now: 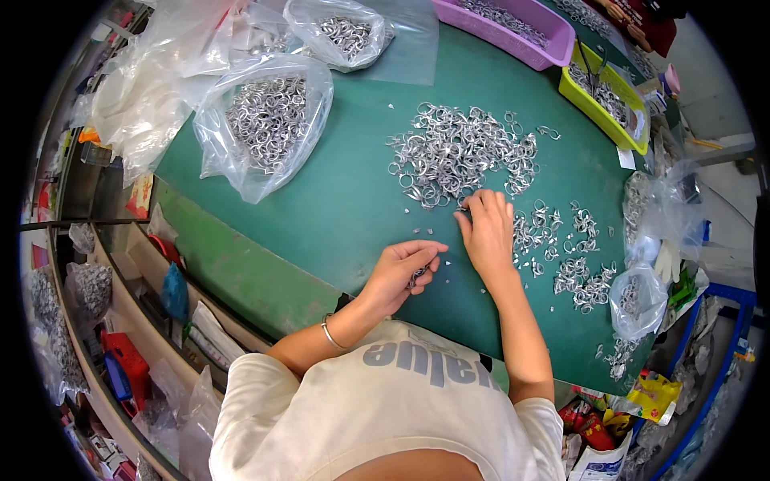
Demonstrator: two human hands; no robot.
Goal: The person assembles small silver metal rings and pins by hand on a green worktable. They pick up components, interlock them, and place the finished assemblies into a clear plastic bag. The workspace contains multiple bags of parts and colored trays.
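Observation:
A loose heap of silver-coloured metal rings point(457, 152) lies on the green tabletop ahead of me. My right hand point(488, 232) rests at the heap's near edge, fingers stretched forward and thumb apart, the fingertips touching the closest rings. Closer to my body, my left hand point(403, 274) is curled round a few small silver rings point(416, 276); its index finger points right, and how many rings it holds is hidden. Small metal bits point(423, 231) are scattered between the hands and the heap. Smaller clusters of rings point(583, 282) lie right of my right forearm.
Clear plastic bags of rings point(269, 120) stand at the far left. A purple basket point(553, 50) and a yellow-green basket point(597, 112) holding rings and black-handled scissors line the far right. A small bag point(639, 301) sits at the right edge. Another person's hands point(638, 36) show at top right.

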